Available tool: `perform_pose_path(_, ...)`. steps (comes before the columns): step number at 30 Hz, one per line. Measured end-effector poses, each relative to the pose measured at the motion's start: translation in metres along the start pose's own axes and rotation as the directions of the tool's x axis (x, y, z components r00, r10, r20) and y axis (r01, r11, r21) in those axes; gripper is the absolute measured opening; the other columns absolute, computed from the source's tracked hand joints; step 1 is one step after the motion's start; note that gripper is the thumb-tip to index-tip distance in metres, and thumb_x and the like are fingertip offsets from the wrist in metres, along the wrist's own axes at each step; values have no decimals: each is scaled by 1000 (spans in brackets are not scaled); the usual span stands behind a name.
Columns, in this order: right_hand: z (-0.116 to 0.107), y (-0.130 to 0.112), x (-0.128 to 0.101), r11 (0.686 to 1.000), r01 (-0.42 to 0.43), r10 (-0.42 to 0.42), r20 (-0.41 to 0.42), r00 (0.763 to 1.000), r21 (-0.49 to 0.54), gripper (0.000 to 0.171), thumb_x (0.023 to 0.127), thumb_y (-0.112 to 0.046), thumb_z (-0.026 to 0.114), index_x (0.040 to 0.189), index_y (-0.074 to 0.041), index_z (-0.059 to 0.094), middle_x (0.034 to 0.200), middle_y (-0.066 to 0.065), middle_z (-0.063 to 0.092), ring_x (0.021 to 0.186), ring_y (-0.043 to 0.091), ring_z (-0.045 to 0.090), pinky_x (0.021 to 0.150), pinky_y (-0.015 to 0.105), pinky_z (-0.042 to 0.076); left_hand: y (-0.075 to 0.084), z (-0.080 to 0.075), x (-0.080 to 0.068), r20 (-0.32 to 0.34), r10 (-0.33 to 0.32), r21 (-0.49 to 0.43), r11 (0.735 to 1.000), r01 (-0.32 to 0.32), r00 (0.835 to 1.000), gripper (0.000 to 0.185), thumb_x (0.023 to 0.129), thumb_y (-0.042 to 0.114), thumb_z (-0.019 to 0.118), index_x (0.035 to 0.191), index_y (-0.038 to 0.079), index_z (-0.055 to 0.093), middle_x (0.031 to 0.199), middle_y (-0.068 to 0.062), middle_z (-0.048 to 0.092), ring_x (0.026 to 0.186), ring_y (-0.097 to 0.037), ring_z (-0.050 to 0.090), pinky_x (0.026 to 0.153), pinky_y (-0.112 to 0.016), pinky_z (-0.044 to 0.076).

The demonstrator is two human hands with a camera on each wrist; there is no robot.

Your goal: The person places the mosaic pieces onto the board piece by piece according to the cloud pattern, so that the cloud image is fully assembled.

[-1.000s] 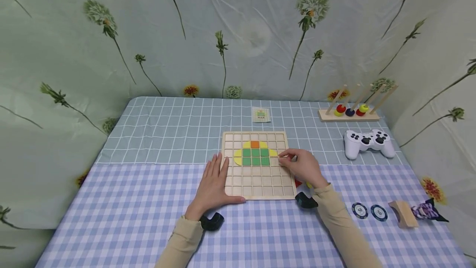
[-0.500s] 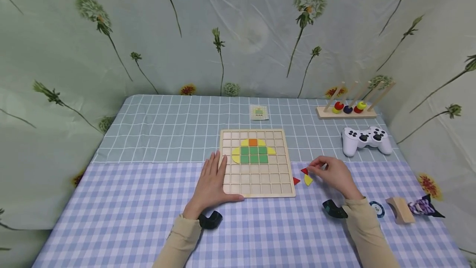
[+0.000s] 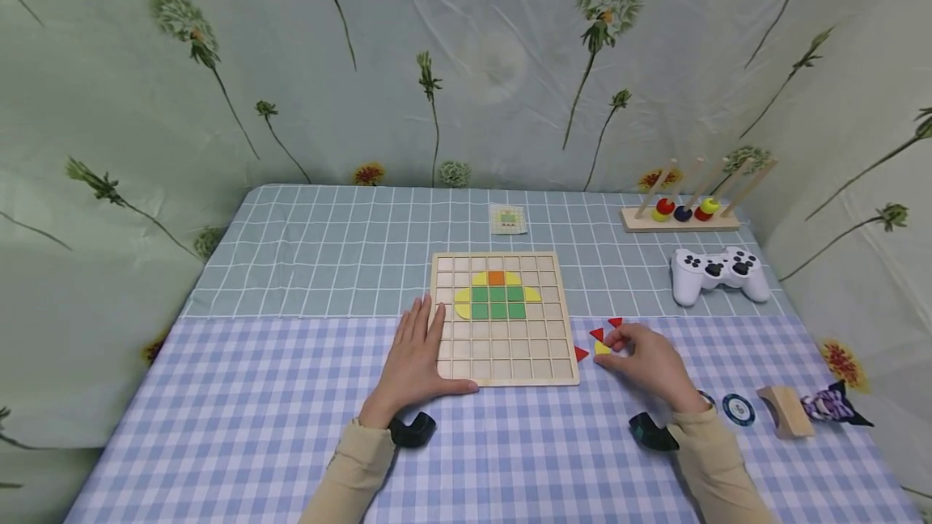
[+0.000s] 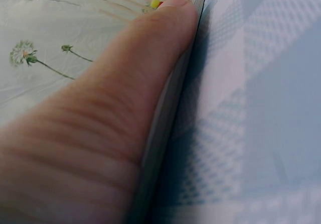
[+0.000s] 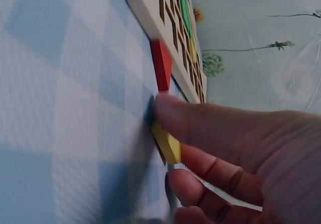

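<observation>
All three triangles: head view only.

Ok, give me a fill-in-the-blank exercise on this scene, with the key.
The right hand pinches a flat quarter-circle piece coloured ____.
Beside the square wooden grid board lie ____ red triangular pieces.
In the head view, the square piece directly above the green square pieces is ____.
The hand nearer the white game controller is the ____ one.
Missing words: yellow; three; orange; right.
</observation>
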State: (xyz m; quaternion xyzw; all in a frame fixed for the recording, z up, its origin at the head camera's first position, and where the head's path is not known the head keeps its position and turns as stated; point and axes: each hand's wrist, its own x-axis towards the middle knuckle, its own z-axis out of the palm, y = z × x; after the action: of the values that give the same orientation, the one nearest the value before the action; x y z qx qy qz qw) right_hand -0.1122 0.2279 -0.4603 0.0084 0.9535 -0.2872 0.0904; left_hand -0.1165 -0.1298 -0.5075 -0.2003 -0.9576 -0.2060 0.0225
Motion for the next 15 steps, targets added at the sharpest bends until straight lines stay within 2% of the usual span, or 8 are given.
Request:
perform_pose_path(7, 8, 0, -2, 988, 92, -91, -7, 996, 126, 22, 79, -8, 76, 96, -6, 61, 78, 1, 55, 63, 17, 45, 55, 27, 37, 0, 0, -1, -19, 10, 4, 1000, -10, 1000, 129, 60, 81, 64, 150, -1, 19, 155, -22, 9, 142, -33, 1, 114, -44, 3)
perform_pose_path(15, 6, -1, 2, 968, 210, -199, -90, 976, 137, 15, 80, -6, 75, 92, -7, 68, 80, 0, 60, 56, 12, 42, 48, 24, 34, 0, 0, -1, -18, 7, -4, 1000, -8, 1000, 129, 61, 80, 64, 150, 0, 18, 155, -22, 8, 142, -33, 0, 114, -43, 2)
